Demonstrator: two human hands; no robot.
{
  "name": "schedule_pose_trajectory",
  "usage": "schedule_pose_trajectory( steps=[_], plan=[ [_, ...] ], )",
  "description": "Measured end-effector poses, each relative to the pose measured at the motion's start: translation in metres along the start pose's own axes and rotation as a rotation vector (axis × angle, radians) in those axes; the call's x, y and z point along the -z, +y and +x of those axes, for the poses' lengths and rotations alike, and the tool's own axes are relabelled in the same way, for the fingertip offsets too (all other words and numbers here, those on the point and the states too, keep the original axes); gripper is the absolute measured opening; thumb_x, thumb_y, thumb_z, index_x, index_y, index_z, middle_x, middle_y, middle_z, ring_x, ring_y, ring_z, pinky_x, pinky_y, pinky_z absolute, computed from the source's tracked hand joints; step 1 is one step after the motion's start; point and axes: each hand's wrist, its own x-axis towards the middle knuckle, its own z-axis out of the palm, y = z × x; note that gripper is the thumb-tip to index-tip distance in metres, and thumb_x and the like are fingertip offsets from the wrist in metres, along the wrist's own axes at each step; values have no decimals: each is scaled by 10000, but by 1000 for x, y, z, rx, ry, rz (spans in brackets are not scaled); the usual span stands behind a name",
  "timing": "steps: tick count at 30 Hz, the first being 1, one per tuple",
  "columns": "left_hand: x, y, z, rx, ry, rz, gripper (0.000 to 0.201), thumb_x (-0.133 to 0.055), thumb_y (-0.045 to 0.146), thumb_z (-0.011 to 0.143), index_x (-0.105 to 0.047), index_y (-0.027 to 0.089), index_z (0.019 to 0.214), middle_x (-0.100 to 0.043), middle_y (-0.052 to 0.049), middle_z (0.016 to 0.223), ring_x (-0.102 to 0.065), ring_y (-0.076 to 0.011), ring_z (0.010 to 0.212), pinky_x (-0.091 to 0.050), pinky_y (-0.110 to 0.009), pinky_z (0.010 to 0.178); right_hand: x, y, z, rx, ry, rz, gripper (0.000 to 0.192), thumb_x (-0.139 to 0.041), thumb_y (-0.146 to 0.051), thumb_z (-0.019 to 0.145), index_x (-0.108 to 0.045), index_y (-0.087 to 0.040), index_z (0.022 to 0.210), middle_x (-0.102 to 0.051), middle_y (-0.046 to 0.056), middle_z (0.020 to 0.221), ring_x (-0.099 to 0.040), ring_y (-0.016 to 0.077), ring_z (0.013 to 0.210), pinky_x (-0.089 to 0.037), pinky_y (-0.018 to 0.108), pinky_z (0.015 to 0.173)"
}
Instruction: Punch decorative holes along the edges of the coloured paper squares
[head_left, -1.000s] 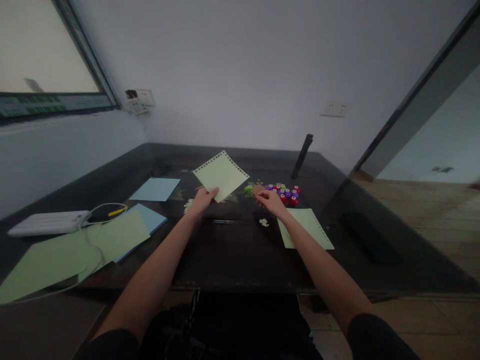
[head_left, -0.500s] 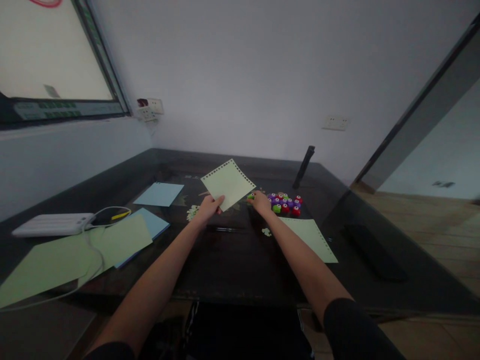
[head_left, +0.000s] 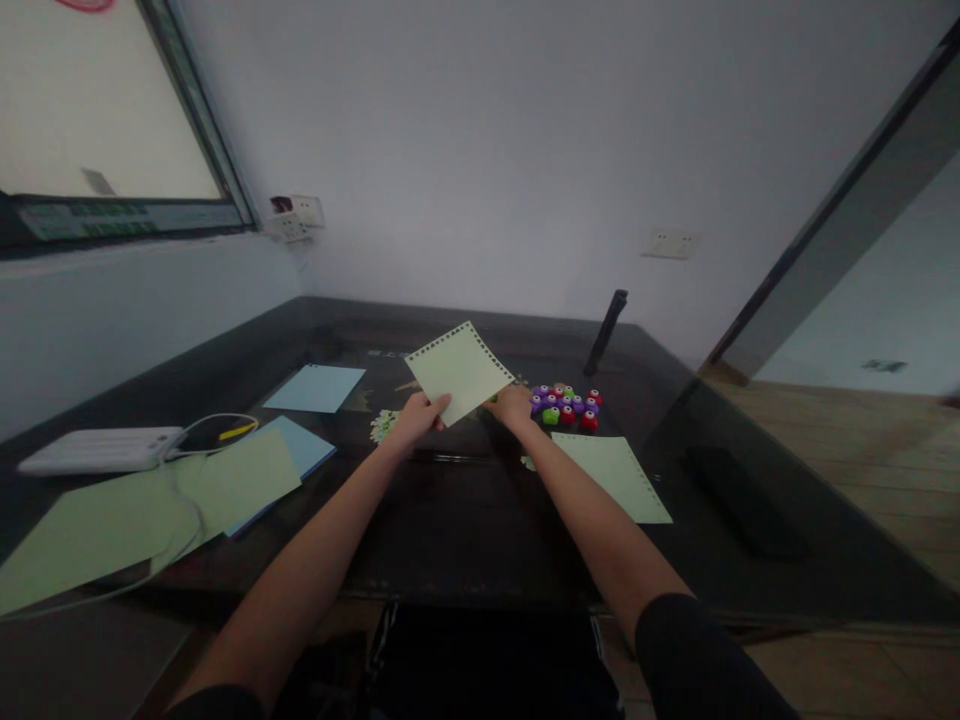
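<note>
Left hand [head_left: 415, 416] still pinches green sheet [head_left: 459, 371]; right hand [head_left: 511, 405] apparently shifted leftward.

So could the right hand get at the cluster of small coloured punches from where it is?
Probably yes: the right hand rests just beside the coloured punches on the table, and nothing lies between them.

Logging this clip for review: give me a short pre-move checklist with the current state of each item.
1. Left hand grips the pale green perforated paper sheet by its lower corner: ok.
2. Sheet raised off the dark glossy table: ok.
3. Right hand at the sheet's lower right edge: ok.
4. What the right hand holds: cannot tell.
5. Cluster of small purple, red and green plastic punches beside the right hand: ok.
</note>
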Motion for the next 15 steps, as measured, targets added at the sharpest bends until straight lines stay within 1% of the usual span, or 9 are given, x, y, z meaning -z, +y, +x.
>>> schedule_pose_trajectory(
  steps=[5, 8, 12, 15],
  plan=[
    [-2, 6, -3, 16, -8, -5, 291, -557, 371, 792, -540, 133, 626, -481, 37, 410, -422, -78, 359, -295, -193, 418, -2, -9, -10, 56, 17, -25, 544, -568, -500, 807, -609, -112, 1186, -570, 211, 1247, -495, 325, 1176, -321, 439, 992],
    [-3, 7, -4, 19, -13, -17, 271, -555, 349, 798, -544, 131, 639, -483, 38, 413, -426, -77, 359, -294, -191, 412, -2, -7, -16, 123, 56, -24, 474, -558, -432, 834, -603, -127, 1194, -551, 199, 1278, -469, 331, 1197, -309, 456, 996],
    [-4, 7, -5, 15, -21, -22, 261, -549, 343, 807, -548, 128, 659, -487, 42, 425, -430, -76, 357, -300, -190, 408, 4, 9, -23, 246, 8, 73, 363, -580, -322, 831, -633, -99, 1113, -605, 188, 1192, -543, 293, 1102, -381, 389, 939],
    [-5, 8, -7, 3, -38, -21, 258, -551, 342, 810, -547, 127, 667, -501, 38, 437, -438, -75, 362, -312, -190, 410, 12, 29, -30, 333, 67, 248, 376, -659, -207, 748, -622, -97, 1106, -620, 169, 1158, -555, 267, 1086, -399, 358, 932]
  ],
)
